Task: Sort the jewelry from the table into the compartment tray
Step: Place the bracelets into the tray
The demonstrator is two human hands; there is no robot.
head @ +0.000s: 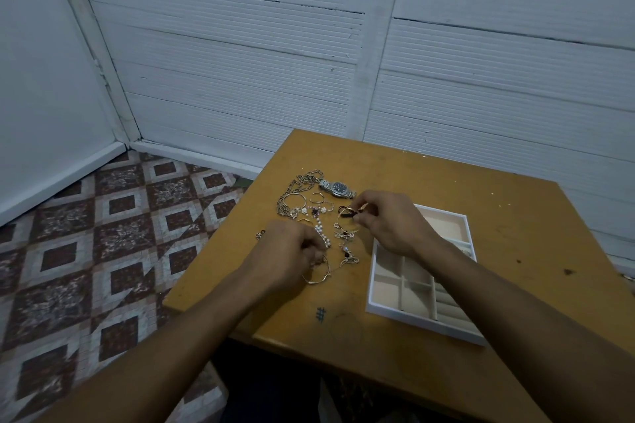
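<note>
A tangle of gold and pearl jewelry point(319, 216) lies on the wooden table point(498, 216), with a silver watch point(338, 188) at its far edge. The white compartment tray point(379, 311) sits to the right, partly hidden under my right forearm. My left hand point(287, 254) has its fingers curled over a thin gold bangle point(318, 280) at the near side of the pile. My right hand point(388, 221) pinches a small gold piece point(348, 213) with dark parts, just left of the tray.
The table's left edge drops to a patterned tiled floor point(103, 233). White panelled walls point(309, 62) stand close behind the table. A small hash mark point(320, 314) is inked near the table's front edge.
</note>
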